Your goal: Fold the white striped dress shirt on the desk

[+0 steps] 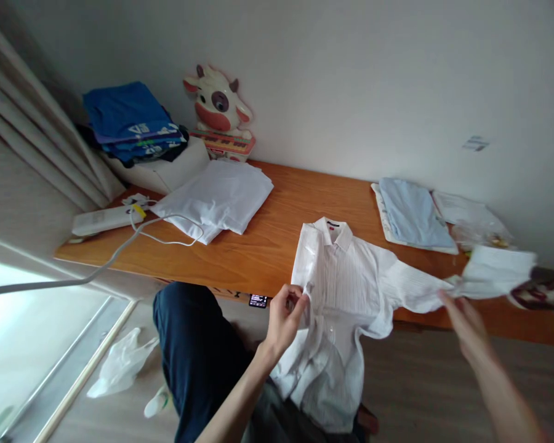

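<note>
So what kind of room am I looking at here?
Most likely a room at home used for sorting laundry. A white dress shirt lies spread on a wooden table against the wall, folded clothes are stacked in the corner, and a cow-shaped toy stands beside them.

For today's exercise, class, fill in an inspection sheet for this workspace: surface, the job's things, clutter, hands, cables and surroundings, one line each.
Surface: wooden table against a white wall, its near edge facing the person.
Job's things: white dress shirt, collar on the table, lower part hanging off the near edge, one sleeve stretched to the right.
Clutter: folded white garment, folded light blue cloth, stack of blue clothes on a white box, cow toy, plastic packets at far right.
Hands: left hand pinches the shirt's left edge; right hand is blurred at the sleeve, grip unclear.
Cables: white cord trails off the table's left end.
Surroundings: curtain at left, plastic bag on the floor.
</note>
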